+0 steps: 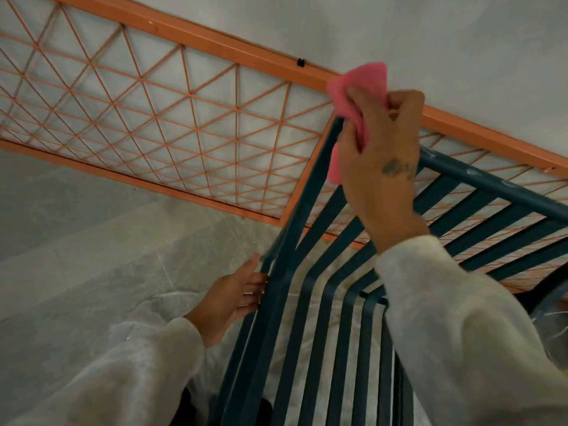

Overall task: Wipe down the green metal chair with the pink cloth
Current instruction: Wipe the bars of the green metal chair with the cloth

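Right hand (379,167): fingers curling shut around pink cloth (358,87), pressing it onto top corner of green metal chair (310,272) backrest. Left hand (229,298): fingers lying loosely extended, touching the chair's outer side slat, gripping nothing.

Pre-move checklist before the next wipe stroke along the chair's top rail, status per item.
1. Pink cloth held in the right hand: ok.
2. Cloth at the top corner of the green chair: ok; actual contact with the metal: cannot tell.
3. Left hand steadying the chair's side edge: ok, fingers on the outer slat.
4. Top rail ahead free of obstacles: ok, though pale marks remain on it.
5. Clearance from the orange lattice panel behind: cannot tell.
6. Chair feet stable on the floor: cannot tell, out of view.
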